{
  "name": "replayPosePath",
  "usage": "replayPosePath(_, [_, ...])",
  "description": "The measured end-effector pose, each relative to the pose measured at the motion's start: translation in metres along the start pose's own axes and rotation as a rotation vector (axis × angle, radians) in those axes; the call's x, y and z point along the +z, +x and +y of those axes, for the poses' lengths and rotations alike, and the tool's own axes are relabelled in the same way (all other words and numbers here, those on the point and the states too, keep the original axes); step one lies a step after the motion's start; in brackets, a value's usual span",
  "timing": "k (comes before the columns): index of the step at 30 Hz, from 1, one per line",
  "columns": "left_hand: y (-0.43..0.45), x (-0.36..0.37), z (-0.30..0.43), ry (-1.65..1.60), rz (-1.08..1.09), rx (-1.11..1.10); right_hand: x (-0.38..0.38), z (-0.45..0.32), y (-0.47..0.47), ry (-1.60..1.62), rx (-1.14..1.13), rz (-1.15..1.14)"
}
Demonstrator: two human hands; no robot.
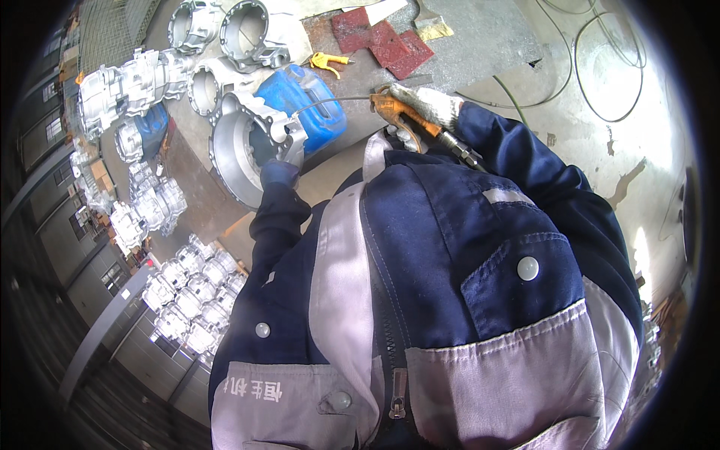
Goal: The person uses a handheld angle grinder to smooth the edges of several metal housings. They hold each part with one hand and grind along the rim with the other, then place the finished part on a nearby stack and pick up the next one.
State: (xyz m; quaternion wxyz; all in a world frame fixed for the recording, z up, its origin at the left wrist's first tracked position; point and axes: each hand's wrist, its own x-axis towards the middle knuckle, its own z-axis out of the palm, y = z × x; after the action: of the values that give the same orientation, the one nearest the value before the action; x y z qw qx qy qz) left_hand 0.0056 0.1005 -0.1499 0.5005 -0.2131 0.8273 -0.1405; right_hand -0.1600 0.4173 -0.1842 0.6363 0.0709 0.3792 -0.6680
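My left hand, in a dark blue glove, grips the near edge of a large bell-shaped aluminium housing. The housing's round opening tilts toward the left. In a whitish work glove, my right hand is closed around an orange air blow gun with a metal hose fitting behind it. A long thin nozzle tube runs left from the gun, its tip close to the housing's upper right side. Right behind the housing lies a blue plastic jerrycan.
On the table are a yellow blow gun, dark red abrasive pads and a flat brush. Several aluminium housings stand at the back left. More castings are grouped at left. Hoses loop at right.
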Motion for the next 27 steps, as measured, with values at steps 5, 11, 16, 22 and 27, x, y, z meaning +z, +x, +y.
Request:
replayPosePath(5, [0.017,0.017,0.0,-0.335,0.086,-0.303,0.003,0.002,0.006,0.035,-0.024,-0.017])
replayPosePath(11, [0.061,0.06,-0.017,-0.221,0.086,-0.221,0.003,-0.007,0.016,0.091,-0.082,-0.028])
replayPosePath(16, [0.047,0.054,0.003,-0.157,0.124,-0.202,0.016,-0.022,0.035,0.125,-0.112,-0.046])
replayPosePath(22, [0.032,0.042,0.013,-0.25,0.063,-0.244,0.025,-0.021,0.068,-0.106,-0.162,0.124])
replayPosePath(27, [0.026,0.036,0.018,-0.254,0.122,-0.254,0.026,-0.016,0.099,-0.202,-0.18,0.088])
